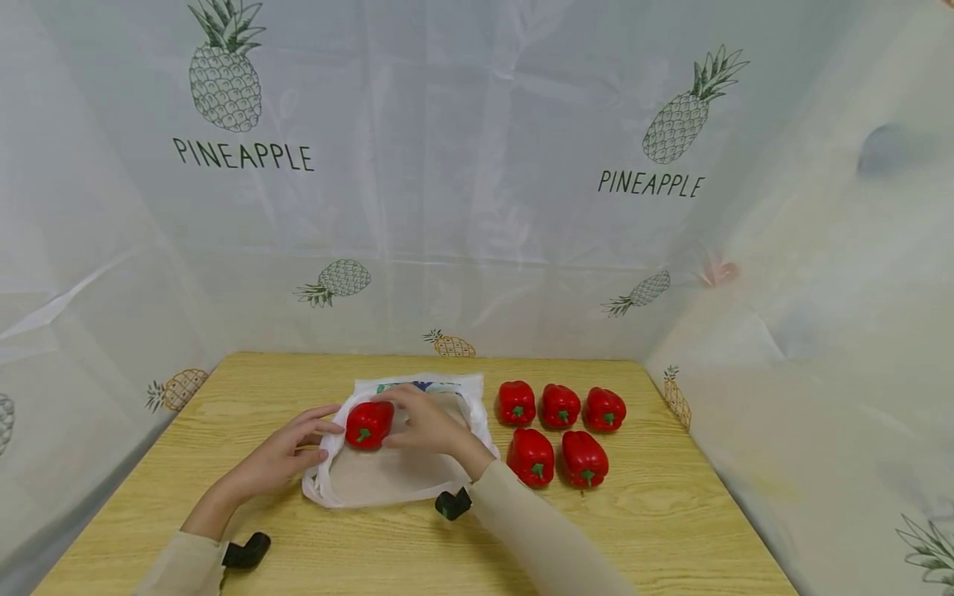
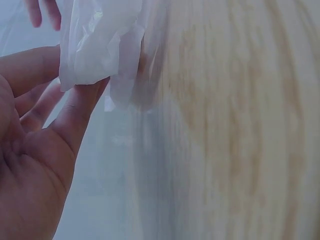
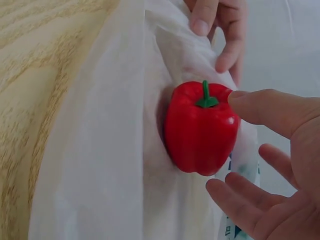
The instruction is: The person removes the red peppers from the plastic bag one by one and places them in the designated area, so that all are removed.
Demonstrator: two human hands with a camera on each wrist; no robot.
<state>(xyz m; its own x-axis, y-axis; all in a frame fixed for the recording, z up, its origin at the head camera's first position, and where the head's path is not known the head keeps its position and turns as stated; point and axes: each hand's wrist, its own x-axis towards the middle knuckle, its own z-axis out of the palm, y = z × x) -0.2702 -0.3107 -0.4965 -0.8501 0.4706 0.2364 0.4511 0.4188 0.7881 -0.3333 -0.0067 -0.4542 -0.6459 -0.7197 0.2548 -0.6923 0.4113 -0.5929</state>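
A white plastic bag (image 1: 402,488) lies spread on the table with its mouth wide. Inside, at its left side, sits a red bell pepper (image 1: 368,424) with a green stem. My left hand (image 1: 270,458) pinches the bag's left rim between thumb and fingers; the left wrist view shows the crumpled bag edge (image 2: 97,55) there. Over the bag, my right hand (image 1: 426,424) is beside the pepper. In the right wrist view its thumb (image 3: 260,105) is at the pepper's upper side, touching or nearly so, while the other fingers (image 3: 235,200) are spread apart from it.
Right of the bag stand several more red bell peppers (image 1: 561,406) in two rows on the wooden table (image 1: 671,513). A pale curtain with pineapple prints (image 1: 462,207) hangs behind the table and along its sides.
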